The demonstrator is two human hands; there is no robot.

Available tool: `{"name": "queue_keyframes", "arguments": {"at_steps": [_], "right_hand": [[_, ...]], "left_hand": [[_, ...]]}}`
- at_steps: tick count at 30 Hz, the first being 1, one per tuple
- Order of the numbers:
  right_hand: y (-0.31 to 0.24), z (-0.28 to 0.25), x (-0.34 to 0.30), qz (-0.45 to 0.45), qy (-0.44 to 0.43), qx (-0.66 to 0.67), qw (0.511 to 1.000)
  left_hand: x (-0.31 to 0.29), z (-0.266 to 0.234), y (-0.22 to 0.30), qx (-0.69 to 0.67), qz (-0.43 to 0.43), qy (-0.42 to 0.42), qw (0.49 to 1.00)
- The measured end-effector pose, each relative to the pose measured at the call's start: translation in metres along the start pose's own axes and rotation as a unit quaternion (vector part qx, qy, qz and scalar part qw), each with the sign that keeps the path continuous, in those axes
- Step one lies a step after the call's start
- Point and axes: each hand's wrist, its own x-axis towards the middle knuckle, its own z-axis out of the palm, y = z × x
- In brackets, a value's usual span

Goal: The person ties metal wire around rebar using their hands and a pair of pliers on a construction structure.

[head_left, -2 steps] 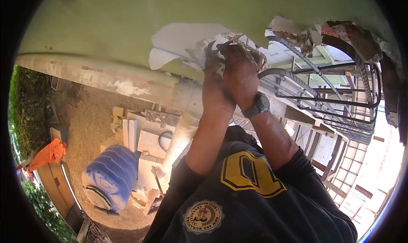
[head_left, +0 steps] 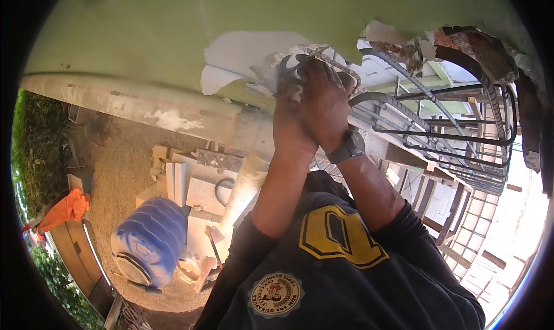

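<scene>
Both my hands are raised close together at a broken-out hollow (head_left: 309, 50) in the green wall (head_left: 144, 36). My left hand (head_left: 288, 102) is closed, its fingers reaching up to the ragged edge. Against it on the right lies my right hand (head_left: 324, 90), also closed, with its back toward me and a dark watch (head_left: 349, 146) on the wrist. Something dark and curved shows at the fingertips, but I cannot make out what the hands grip. Pale bare plaster (head_left: 248, 50) surrounds the hollow on its left.
Bent steel reinforcing bars (head_left: 444, 134) jut out from the broken wall at right. A concrete ledge (head_left: 173, 119) runs along the wall's lower edge. Far below stand a blue barrel (head_left: 151, 237), stacked boards (head_left: 208, 194) and an orange cloth (head_left: 70, 206); a pale pipe (head_left: 245, 186) rises beside my left forearm.
Both hands have shifted very slightly to the left and stay at the hollow. Nothing else has visibly moved.
</scene>
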Motion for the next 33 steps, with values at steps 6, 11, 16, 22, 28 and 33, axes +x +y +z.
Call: {"name": "queue_keyframes", "arguments": {"at_steps": [6, 11, 16, 22, 28, 33], "right_hand": [[-0.025, -0.022, -0.012, 0.023, -0.069, -0.030, 0.997], [-0.022, -0.030, -0.007, 0.081, -0.106, 0.053, 0.990], [-0.017, -0.028, 0.000, 0.080, -0.102, 0.088, 0.988], [-0.005, -0.016, -0.023, 0.068, -0.060, 0.181, 0.979], [0.005, -0.015, -0.023, 0.027, -0.058, 0.161, 0.985], [-0.007, -0.025, -0.023, 0.096, -0.123, 0.153, 0.976]], "left_hand": [[-0.003, -0.012, 0.007, -0.002, -0.011, -0.066, 0.998], [-0.001, -0.010, 0.003, 0.017, 0.024, 0.018, 0.999], [0.005, -0.023, -0.002, 0.078, 0.047, 0.071, 0.993], [-0.005, -0.017, -0.007, 0.347, 0.240, 0.159, 0.893], [-0.013, -0.003, -0.004, 0.436, 0.327, 0.207, 0.812], [-0.019, 0.000, 0.004, 0.447, 0.287, 0.178, 0.829]]}}
